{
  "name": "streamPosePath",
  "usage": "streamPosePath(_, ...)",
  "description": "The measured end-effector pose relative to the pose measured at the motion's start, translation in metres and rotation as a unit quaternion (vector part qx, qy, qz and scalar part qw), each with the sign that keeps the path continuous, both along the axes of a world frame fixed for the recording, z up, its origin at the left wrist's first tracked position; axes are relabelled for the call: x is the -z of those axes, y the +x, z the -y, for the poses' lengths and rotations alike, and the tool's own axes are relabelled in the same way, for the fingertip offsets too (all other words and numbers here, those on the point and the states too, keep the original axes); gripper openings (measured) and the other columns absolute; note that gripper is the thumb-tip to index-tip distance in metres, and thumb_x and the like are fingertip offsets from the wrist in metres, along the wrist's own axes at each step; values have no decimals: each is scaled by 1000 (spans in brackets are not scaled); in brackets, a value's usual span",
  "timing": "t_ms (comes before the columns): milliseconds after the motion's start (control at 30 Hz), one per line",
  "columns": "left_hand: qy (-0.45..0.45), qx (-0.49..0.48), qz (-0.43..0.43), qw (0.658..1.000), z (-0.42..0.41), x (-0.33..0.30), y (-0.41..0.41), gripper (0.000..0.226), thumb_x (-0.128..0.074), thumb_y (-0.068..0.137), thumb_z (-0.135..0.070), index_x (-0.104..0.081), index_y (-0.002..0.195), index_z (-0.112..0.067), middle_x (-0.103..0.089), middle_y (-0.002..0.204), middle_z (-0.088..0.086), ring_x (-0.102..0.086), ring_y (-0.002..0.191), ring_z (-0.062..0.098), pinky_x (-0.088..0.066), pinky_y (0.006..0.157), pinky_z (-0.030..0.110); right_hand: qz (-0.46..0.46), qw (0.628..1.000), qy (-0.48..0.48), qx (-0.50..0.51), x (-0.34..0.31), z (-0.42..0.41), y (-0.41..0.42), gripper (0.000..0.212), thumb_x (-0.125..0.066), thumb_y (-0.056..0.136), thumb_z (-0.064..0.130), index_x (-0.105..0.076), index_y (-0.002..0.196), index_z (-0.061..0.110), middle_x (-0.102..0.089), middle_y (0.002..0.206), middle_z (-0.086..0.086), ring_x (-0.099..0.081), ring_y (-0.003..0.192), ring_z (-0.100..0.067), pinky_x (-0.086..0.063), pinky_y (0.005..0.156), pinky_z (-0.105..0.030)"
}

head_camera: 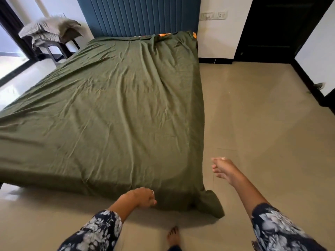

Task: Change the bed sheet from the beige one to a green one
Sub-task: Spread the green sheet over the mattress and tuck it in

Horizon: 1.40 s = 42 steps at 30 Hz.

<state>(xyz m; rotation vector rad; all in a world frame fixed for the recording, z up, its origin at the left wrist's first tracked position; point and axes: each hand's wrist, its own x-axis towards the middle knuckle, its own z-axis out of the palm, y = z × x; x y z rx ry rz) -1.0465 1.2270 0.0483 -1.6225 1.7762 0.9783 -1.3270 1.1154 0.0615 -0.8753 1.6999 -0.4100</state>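
Green bed sheet [112, 105] covers the whole mattress from the blue ribbed headboard [139, 15] down to the foot of the bed, wrinkled across its top and hanging over the near edge, with its near right corner trailing onto the beige tiled floor [253, 124]. At the headboard end, a strip of orange [164, 34] shows above the sheet's bunched edge.

A person stands at the foot of the bed, a bare foot [173, 236] on the floor just short of the sheet's trailing corner. The left hand [141, 197], a ring on one finger, is at the sheet's hanging edge with the fingers curled in narrow against the fabric; whether they grip it cannot be told. The right hand [223, 169] hangs in the air just beside the sheet's right edge, clear of the fabric, fingers loosely bent and holding nothing. Both forearms wear dark floral sleeves [97, 232].

Beyond the sheet's far left corner, pale pillows [50, 28] are piled on a dark stool [54, 49]. A wall switch plate [213, 15] sits to the right of the headboard, beside a dark door [272, 28].
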Motion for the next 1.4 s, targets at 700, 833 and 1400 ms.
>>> streamPosePath(700,-190,-185,-85,960,354,-108,-89,64,-50,97,-31,-21,150,-10,-37,148,15,-37,137,27,-29,111,31,-33,946,-97,-308,-92,342,-39,16,-46,99,30,-53,94,17,-58,90,-3,-56,75,-13,-44,61,-25)
streamPosePath(833,-246,-239,-65,937,444,-128,-132,62,-49,97,-34,-24,150,-12,-31,152,11,-33,139,26,-26,114,35,-60,915,-169,-363,-117,439,-66,16,-50,96,29,-56,96,14,-54,80,2,-51,73,-13,-41,63,-24)
streamPosePath(1400,-163,-263,-19,951,722,-117,-210,60,-47,97,-40,-28,148,-13,-30,151,13,-33,138,30,-27,113,34,-133,839,-233,-473,-129,743,-131,23,-52,96,25,-65,111,12,-66,112,-5,-59,103,-19,-43,86,-26)
